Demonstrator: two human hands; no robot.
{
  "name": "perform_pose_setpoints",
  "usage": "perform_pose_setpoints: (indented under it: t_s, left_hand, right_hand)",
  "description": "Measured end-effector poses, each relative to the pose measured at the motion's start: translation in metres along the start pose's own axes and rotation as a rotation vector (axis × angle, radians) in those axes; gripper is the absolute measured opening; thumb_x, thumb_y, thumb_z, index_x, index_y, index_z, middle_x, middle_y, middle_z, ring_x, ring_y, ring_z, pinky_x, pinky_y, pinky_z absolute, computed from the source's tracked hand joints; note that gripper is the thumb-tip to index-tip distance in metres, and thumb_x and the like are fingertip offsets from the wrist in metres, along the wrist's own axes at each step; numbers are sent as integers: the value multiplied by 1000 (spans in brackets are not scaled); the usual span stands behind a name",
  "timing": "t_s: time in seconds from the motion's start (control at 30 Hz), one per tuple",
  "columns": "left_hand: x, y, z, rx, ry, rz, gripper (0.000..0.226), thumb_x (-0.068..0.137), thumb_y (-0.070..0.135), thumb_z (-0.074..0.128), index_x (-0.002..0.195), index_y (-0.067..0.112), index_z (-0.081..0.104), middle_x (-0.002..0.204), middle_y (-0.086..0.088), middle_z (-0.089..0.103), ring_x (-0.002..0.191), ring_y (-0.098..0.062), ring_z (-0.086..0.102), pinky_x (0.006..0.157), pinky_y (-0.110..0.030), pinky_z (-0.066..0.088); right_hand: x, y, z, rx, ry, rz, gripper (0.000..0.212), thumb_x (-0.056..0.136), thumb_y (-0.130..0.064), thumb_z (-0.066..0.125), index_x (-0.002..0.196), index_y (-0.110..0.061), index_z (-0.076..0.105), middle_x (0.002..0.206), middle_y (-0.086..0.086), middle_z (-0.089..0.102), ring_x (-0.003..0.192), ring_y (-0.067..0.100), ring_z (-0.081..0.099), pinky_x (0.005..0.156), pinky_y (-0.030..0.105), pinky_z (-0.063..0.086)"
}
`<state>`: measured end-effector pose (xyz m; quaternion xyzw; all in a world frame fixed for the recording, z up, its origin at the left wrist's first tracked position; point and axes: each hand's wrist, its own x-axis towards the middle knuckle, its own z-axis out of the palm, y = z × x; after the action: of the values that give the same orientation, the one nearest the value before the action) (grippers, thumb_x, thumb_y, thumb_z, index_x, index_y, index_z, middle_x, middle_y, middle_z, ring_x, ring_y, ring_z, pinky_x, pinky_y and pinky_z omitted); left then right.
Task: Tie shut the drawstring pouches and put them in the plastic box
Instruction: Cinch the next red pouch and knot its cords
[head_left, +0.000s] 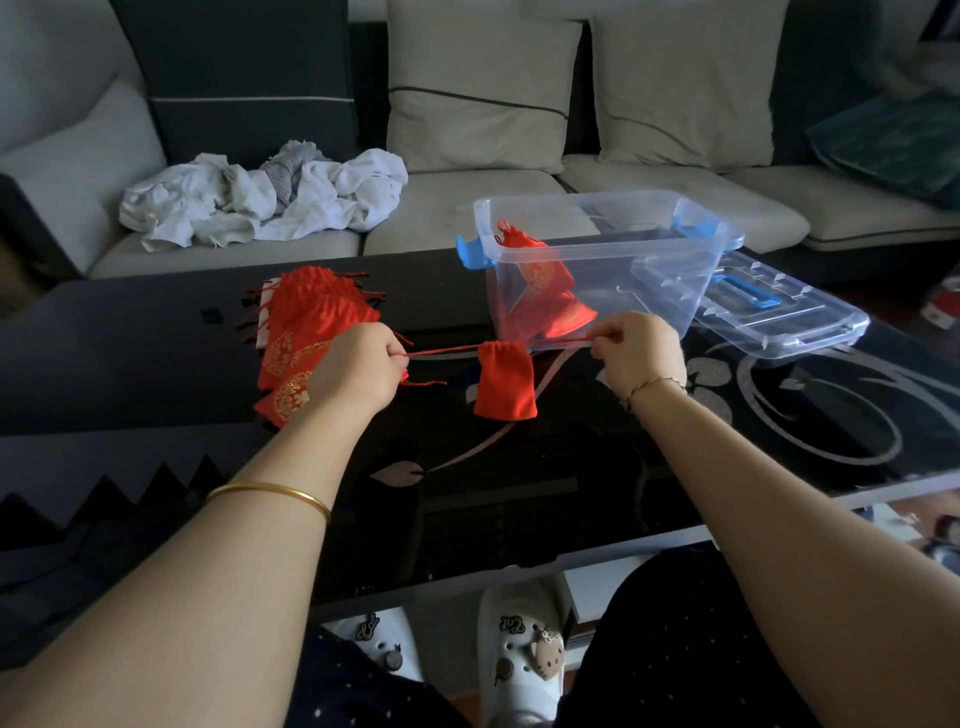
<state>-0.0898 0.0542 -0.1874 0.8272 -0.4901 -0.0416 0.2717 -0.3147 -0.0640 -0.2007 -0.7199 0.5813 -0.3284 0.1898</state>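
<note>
A small red drawstring pouch (505, 382) hangs above the black glass table (519, 493), its mouth gathered. My left hand (358, 371) pinches the left drawstring (441, 351) and my right hand (641, 351) pinches the right drawstring; the cords run taut and nearly level between them. A pile of several red pouches with gold print (311, 322) lies on the table behind my left hand. The clear plastic box (602, 260) with blue latches stands behind my right hand, with red pouches (545, 296) inside it.
The box's clear lid (779, 312) lies flat on the table to the right of the box. A sofa with crumpled white cloths (265, 195) and cushions runs behind the table. My knees and white clogs show under the near table edge.
</note>
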Motion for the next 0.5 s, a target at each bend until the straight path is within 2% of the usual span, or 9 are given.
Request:
perform_pose_setpoints:
  t_s: [0.1, 0.17, 0.27, 0.33, 0.4, 0.43, 0.5]
  left_hand:
    - [1, -4, 0, 38, 30, -18, 25, 90, 8, 52, 68, 19, 54, 72, -3, 49, 65, -26, 48, 63, -33, 39]
    - [3, -5, 0, 45, 55, -35, 29, 87, 2, 50, 64, 18, 46, 70, -2, 41, 65, -20, 38, 61, -32, 33]
    - [5, -5, 0, 11, 77, -44, 45, 85, -1, 47, 48, 18, 30, 59, -5, 37, 57, -23, 36, 57, -34, 36]
    - [5, -3, -1, -6, 102, -48, 48, 91, 7, 49, 47, 15, 31, 61, -7, 45, 53, -28, 44, 58, -37, 43]
    - [3, 0, -1, -22, 106, -52, 41, 95, 12, 45, 54, 13, 46, 74, -7, 53, 61, -29, 50, 64, -38, 45]
    - [3, 0, -1, -40, 105, -75, 35, 97, 15, 41, 67, 8, 57, 82, -7, 57, 71, -31, 54, 70, -38, 45]
    - [4, 4, -1, -140, 124, -179, 33, 98, 18, 36, 94, 1, 63, 97, -14, 63, 91, -34, 58, 78, -40, 44]
  right_hand:
    - [1, 0, 1, 11, 56, 25, 26, 89, -10, 51, 109, -14, 66, 106, 10, 67, 99, 28, 61, 83, 35, 50]
    - [1, 0, 2, 24, 91, 34, 21, 89, -13, 52, 105, -12, 65, 102, 11, 67, 96, 29, 61, 79, 33, 48]
    - [0, -3, 4, -10, 95, 20, 16, 91, -20, 52, 91, -8, 64, 91, 11, 66, 84, 29, 59, 68, 29, 41]
    - [1, -3, 3, -35, 82, 29, 19, 93, -24, 50, 87, -8, 58, 84, 8, 61, 78, 27, 54, 66, 29, 35]
    - [4, -1, 5, 16, 36, 55, 24, 93, -23, 48, 73, -10, 49, 71, 4, 50, 70, 24, 46, 64, 30, 32]
    - [5, 1, 7, 100, 2, 81, 29, 92, -21, 47, 65, -11, 43, 64, 4, 43, 64, 22, 40, 63, 30, 30]
    - [6, 3, 8, 421, -63, 231, 31, 90, -17, 46, 60, -13, 41, 61, 6, 37, 55, 20, 34, 54, 30, 29]
